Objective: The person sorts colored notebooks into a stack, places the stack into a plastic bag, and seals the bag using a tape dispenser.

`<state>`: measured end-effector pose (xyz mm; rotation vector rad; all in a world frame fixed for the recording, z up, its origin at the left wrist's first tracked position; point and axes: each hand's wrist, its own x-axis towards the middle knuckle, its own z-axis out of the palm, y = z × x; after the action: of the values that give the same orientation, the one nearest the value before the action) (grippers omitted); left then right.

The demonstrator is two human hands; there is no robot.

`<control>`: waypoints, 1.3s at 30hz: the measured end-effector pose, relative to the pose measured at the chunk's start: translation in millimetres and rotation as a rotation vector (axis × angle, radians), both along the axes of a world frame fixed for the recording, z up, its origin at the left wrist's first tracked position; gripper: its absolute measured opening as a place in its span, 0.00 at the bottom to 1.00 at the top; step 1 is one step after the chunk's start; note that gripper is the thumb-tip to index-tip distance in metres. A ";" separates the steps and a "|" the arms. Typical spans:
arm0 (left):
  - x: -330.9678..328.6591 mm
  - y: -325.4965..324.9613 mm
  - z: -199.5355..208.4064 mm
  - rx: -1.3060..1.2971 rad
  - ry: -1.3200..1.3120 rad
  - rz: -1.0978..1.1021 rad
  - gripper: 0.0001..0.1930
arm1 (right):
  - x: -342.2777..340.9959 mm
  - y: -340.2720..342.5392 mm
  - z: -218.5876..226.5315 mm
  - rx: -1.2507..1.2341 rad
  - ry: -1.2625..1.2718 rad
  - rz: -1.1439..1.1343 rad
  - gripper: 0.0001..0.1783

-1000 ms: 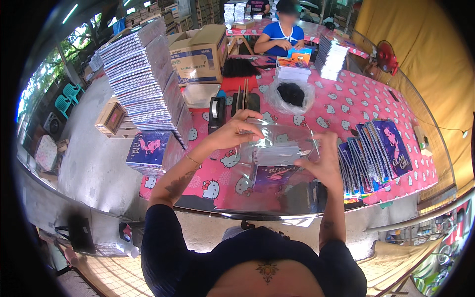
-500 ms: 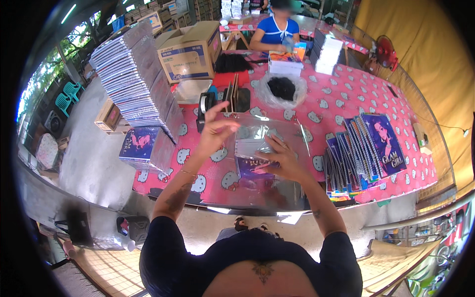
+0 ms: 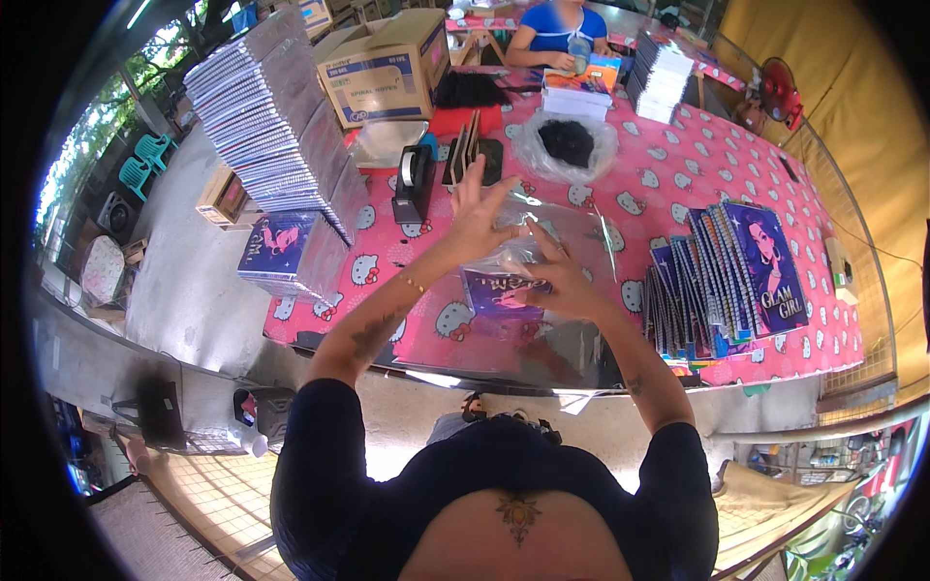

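In front of me a purple spiral notebook [image 3: 504, 294] lies on the table under clear plastic wrap [image 3: 567, 225], which spreads out around it. My left hand [image 3: 481, 218] is over the far part of the plastic, fingers spread, its thumb close to the fingertips of my other hand. From the right, my right hand [image 3: 562, 278] rests on the plastic above the notebook with its fingers stretched apart. Part of the notebook's cover is hidden by hands and glare. Just beyond my left forearm stands a black tape dispenser [image 3: 414, 184].
A tall stack of notebooks [image 3: 266, 126] rises at left behind a wrapped bundle [image 3: 283, 250]. Overlapping notebooks [image 3: 731, 276] lie at right. Farther back are a cardboard box [image 3: 383, 77], a plastic bag of black pieces [image 3: 567, 145] and a co-worker in blue [image 3: 559, 34] holding a book.
My left hand has come right and down onto the plastic, nearer my right hand. My right hand still lies over the notebook. The whole view has shifted slightly.
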<state>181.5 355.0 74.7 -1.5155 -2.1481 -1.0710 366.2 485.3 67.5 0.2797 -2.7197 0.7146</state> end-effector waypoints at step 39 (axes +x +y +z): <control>42.3 -52.2 68.9 0.094 -0.184 -0.143 0.18 | -95.0 55.0 5.0 -0.586 -0.140 0.010 0.23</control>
<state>223.8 302.8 143.6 -1.6029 -2.0972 -1.3889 271.2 540.3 72.6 0.1044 -2.4835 1.5276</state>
